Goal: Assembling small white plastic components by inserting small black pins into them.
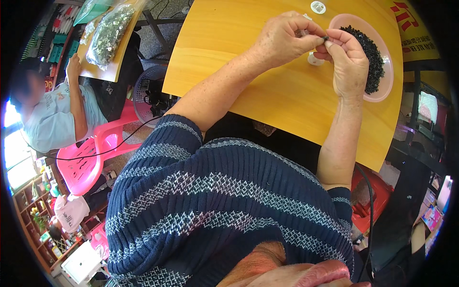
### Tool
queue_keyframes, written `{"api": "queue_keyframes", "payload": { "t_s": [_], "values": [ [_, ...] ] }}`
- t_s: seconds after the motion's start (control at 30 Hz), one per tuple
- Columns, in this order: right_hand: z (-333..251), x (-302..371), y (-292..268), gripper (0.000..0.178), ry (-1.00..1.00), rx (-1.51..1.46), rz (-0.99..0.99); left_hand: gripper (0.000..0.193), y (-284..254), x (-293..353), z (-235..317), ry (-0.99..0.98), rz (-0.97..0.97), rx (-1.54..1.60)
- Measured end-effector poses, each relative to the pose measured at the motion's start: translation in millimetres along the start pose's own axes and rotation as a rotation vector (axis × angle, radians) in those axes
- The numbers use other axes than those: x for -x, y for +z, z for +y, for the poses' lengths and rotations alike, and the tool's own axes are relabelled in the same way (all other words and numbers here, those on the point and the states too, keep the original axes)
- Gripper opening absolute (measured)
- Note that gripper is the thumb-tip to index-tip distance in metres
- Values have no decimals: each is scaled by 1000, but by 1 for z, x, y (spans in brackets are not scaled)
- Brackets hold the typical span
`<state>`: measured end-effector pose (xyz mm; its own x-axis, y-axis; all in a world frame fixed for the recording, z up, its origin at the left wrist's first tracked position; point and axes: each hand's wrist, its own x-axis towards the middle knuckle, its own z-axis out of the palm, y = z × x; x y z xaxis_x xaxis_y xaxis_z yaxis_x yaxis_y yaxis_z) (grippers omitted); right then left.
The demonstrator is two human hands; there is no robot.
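Over the far part of the yellow wooden table [229, 62], my two hands meet fingertip to fingertip. A small dark piece [326, 38] is pinched where they meet; its exact kind is too small to tell. My left hand [287, 40] is closed on it from the left, and something pale shows between its thumb and fingers. My right hand [349, 60] closes on the piece from the right, beside a pink oval basin [388, 79] heaped with small black parts [373, 62]. One white round plastic piece [315, 59] lies just under my fingers, another [318, 7] farther back.
At the left, a person in a light blue shirt [57, 115] sits by a pink plastic chair [79, 165]. A clear bag of small parts [112, 36] lies on that person's table. A black cable [370, 205] hangs on my right near a red stool [370, 196].
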<state>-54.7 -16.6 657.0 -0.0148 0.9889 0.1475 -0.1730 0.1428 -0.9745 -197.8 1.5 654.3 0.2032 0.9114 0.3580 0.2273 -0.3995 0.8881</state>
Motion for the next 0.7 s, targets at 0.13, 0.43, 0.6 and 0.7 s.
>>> {"api": "queue_keyframes", "payload": {
  "t_s": [0.13,0.43,0.6,0.7],
  "values": [
    [-1,3,7,16,-15,-7,1,13,-5,-3,-3,76,3,-74],
    [-7,9,9,11,-139,640,28,21,-16,-4,-3,-289,-162,170],
    [-4,6,9,10,-26,344,89,21,-15,-3,-5,-299,-177,213],
    [-5,7,9,10,-32,378,97,20,-13,-1,-4,-245,-142,98]
  ]
}}
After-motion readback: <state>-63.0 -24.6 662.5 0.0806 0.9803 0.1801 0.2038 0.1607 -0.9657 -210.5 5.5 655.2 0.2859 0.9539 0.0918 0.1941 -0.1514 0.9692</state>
